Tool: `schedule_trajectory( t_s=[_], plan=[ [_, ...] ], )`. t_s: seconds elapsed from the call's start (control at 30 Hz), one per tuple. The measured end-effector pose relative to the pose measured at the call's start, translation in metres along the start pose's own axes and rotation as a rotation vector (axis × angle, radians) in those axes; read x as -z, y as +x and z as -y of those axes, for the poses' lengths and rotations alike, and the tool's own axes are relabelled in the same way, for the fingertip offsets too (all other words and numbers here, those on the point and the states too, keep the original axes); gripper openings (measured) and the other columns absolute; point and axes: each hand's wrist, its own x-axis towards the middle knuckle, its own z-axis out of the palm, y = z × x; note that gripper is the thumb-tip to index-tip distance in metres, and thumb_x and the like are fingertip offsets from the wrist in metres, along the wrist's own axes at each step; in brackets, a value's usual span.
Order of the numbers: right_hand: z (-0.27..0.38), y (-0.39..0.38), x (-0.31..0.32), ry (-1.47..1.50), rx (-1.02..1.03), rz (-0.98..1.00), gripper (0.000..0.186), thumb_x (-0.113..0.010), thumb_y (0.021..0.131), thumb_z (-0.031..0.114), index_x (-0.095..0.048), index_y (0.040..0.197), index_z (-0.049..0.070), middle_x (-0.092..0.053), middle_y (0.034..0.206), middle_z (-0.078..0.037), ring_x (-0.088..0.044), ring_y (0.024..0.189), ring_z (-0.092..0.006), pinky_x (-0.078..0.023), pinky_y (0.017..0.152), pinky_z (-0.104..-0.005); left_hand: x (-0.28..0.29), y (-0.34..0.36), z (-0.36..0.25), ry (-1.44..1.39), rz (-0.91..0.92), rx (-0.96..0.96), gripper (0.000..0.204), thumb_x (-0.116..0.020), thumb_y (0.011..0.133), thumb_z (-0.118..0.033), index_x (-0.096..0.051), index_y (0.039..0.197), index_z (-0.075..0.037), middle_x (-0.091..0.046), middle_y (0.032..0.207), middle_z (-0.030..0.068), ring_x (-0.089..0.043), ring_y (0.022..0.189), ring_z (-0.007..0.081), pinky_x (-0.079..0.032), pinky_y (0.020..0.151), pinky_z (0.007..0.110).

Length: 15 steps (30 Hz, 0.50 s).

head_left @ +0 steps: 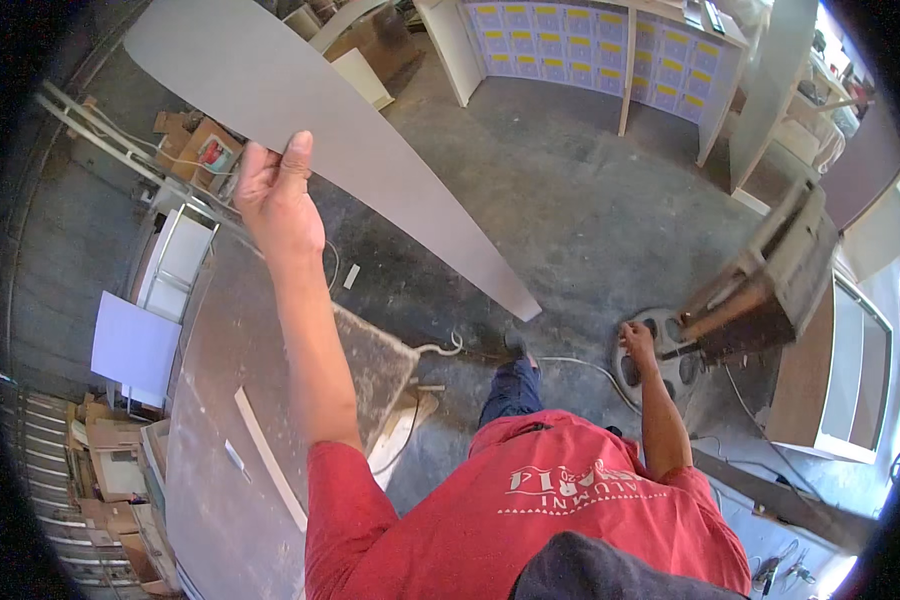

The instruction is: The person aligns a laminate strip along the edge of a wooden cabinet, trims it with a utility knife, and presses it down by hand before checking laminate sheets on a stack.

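My left hand [282, 195] is raised, its thumb and fingers pinching the near edge of a long grey panel [350, 120]. The panel is broad at the upper left and tapers to a narrow end near my leg. My right hand [637, 342] hangs at my right side with loosely bent fingers and nothing visible in it. Behind that hand in the view lies a round grey disc [660, 375] with several large holes; whether the hand touches it, I cannot tell.
A large worktable [240, 340] on my left bears a thin wood strip [270, 455]. Cardboard boxes [195, 150] lie beyond it. At right stand a brown wooden piece [760, 285] and a white-framed cabinet [840, 370]. A cable [580, 362] crosses the floor; an open-fronted counter [550, 45] stands ahead.
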Motion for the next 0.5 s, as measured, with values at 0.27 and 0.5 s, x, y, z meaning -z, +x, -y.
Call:
schedule_trajectory(
  t_s=[0.27, 0.5],
  plan=[
    [-0.020, 0.165, -0.022, -0.583, -0.065, -0.150, 0.041, -0.053, 0.088, 0.035, -0.065, 0.076, -0.002, -0.069, 0.078, -0.020, -0.065, 0.062, -0.0340, -0.052, 0.062, -0.0466, 0.002, 0.169, 0.216, 0.025, -0.078, -0.012, 0.021, -0.070, 0.088, -0.003, -0.064, 0.108, 0.001, -0.067, 0.105, 0.0071, -0.058, 0.092, 0.0125, -0.047, 0.086, 0.029],
    [-0.069, 0.163, -0.033, -0.711, 0.094, -0.036, 0.027, -0.057, 0.085, 0.027, -0.068, 0.084, 0.003, -0.069, 0.079, -0.017, -0.067, 0.072, -0.0354, -0.054, 0.063, -0.0474, -0.007, 0.324, 0.389, 0.133, -0.025, 0.052, 0.019, -0.070, 0.088, -0.002, -0.065, 0.106, 0.003, -0.067, 0.105, 0.0078, -0.058, 0.091, 0.0111, -0.046, 0.085, 0.027]
  ],
)
